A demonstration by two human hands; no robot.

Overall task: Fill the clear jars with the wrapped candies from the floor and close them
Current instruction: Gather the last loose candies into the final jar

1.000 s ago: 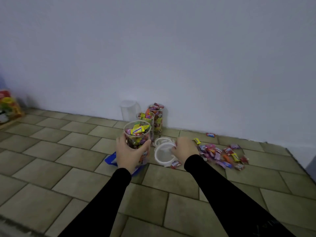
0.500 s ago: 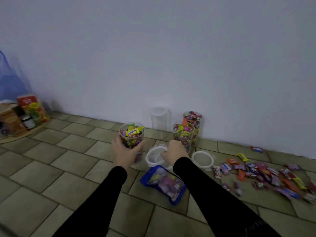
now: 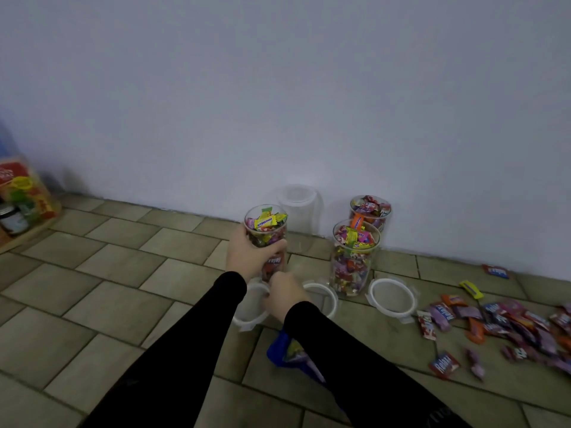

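Note:
My left hand [image 3: 247,257] grips a clear jar [image 3: 266,233] packed with wrapped candies and holds it upright, just off the floor. Directly below it, my right hand [image 3: 284,296] pinches the rim of a white lid [image 3: 247,308]. Two more white lids [image 3: 323,296] [image 3: 391,296] lie flat on the tiles. Two other candy-filled open jars [image 3: 352,261] [image 3: 370,211] stand by the wall. A clear jar with nothing inside it [image 3: 297,208] stands behind the held one. Loose wrapped candies [image 3: 509,322] are scattered on the floor at the right.
A blue candy bag [image 3: 293,355] lies on the tiles under my right forearm. Food packages and a small dark-lidded jar [image 3: 21,202] sit on a wooden board at the far left. The white wall [image 3: 278,103] runs close behind the jars.
Both hands have shifted left of the other jars, carrying the filled jar and a lid. The right hand with the lid now sits just under the jar.

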